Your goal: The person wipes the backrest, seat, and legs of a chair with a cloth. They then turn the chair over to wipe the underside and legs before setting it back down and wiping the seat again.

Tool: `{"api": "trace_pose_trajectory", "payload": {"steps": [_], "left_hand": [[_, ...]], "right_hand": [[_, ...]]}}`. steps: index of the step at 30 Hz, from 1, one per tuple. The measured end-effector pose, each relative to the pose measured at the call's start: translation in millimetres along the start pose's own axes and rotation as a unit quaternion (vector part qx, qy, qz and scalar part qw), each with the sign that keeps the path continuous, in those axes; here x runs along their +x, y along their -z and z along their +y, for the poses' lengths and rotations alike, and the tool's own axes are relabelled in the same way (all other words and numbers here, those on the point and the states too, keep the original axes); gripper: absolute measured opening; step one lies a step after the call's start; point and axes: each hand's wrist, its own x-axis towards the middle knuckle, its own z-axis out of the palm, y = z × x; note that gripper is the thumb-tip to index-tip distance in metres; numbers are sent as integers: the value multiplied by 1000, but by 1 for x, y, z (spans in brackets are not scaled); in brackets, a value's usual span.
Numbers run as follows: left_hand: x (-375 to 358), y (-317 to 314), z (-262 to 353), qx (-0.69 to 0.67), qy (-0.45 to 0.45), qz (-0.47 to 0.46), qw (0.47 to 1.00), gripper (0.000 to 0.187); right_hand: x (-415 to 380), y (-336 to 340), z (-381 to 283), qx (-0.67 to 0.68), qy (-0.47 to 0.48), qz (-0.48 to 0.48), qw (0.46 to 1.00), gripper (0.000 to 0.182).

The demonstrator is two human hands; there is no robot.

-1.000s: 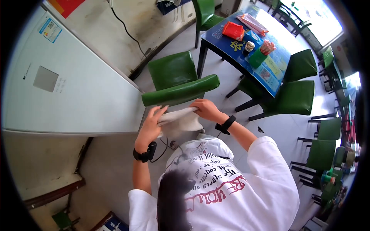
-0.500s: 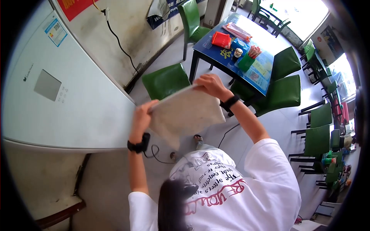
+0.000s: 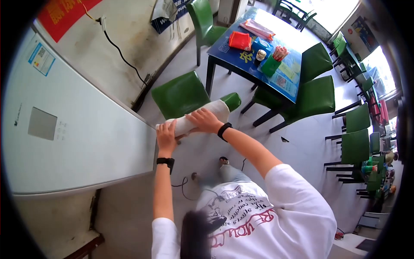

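A whitish cloth (image 3: pixel 221 111), now a narrow folded band, stretches between my hands in front of a green chair (image 3: pixel 179 94). My left hand (image 3: pixel 166 137) grips the cloth's left end, next to the edge of the white appliance. Farther right, my right hand (image 3: pixel 204 120) is closed over the middle of the band with its fingers curled on top. A rounded green padded part (image 3: pixel 233 101) sticks out past the cloth's right end. Black bands circle both my wrists.
At left stands a tall white appliance (image 3: pixel 86 142). Ahead is a blue-topped table (image 3: pixel 226 51) bearing a red packet (image 3: pixel 240 40), a green holder (image 3: pixel 270 66) and a small bottle (image 3: pixel 260 57). Green chairs (image 3: pixel 317 99) surround it. A black cable (image 3: pixel 185 193) lies on the floor.
The cloth was spread out and hanging between my hands; it is now gathered into a narrow band. My right hand has come down and left, closer to my left hand.
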Motion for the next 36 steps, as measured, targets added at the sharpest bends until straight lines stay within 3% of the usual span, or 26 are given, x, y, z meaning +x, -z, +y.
{"api": "trace_pose_trajectory", "payload": {"steps": [3, 7, 10, 12, 16, 18, 19, 20, 21, 24, 26, 30, 32, 33, 34, 36], "left_hand": [[2, 4, 2, 36, -36, 3, 999, 72], [5, 9, 34, 143, 22, -27, 989, 60], [18, -9, 60, 160, -51, -33, 985, 49], [38, -25, 96, 76, -70, -23, 994, 42], [64, -78, 126, 88, -37, 80, 992, 33], [58, -91, 124, 109, -42, 144, 983, 27], [56, -93, 123, 116, -47, 177, 976, 25], [45, -116, 120, 133, -51, 210, 967, 29], [40, -112, 122, 157, -42, 241, 957, 34], [33, -152, 111, 237, -44, 387, 890, 42], [38, -177, 106, 225, -104, 502, 829, 45], [6, -247, 72, 263, -70, 467, 841, 47], [-17, -292, 35, 278, -62, 389, 876, 50], [-35, -345, -3, 21, 32, 302, 952, 48], [-52, -398, -41, -217, 162, 262, 926, 47], [-53, -376, 10, -64, -64, 224, 970, 62]], "right_hand": [[-4, -6, 10, 12, 23, -39, 999, 63], [-12, -8, 23, 53, 62, 35, 996, 59], [-37, 23, 58, 103, 57, 35, 992, 47], [-63, 45, 87, 90, 24, 36, 995, 41], [-94, 38, 116, 38, 8, 88, 995, 37], [-93, 17, 109, 61, -6, 161, 985, 29], [-94, 5, 99, 37, -30, 202, 978, 22], [-102, -26, 92, -47, 7, 286, 957, 21], [-104, -40, 88, -72, 4, 314, 947, 28], [-106, -61, 85, -36, 40, 393, 918, 21], [-116, -82, 87, -18, 93, 426, 900, 19], [-139, -143, 87, 28, 159, 415, 895, 20], [-151, -192, 97, 129, 104, 424, 890, 29], [-157, -208, 101, 77, 122, 422, 895, 30], [-168, -229, 105, 38, 117, 404, 907, 31], [-193, -262, 107, 2, 89, 360, 929, 31]]}}
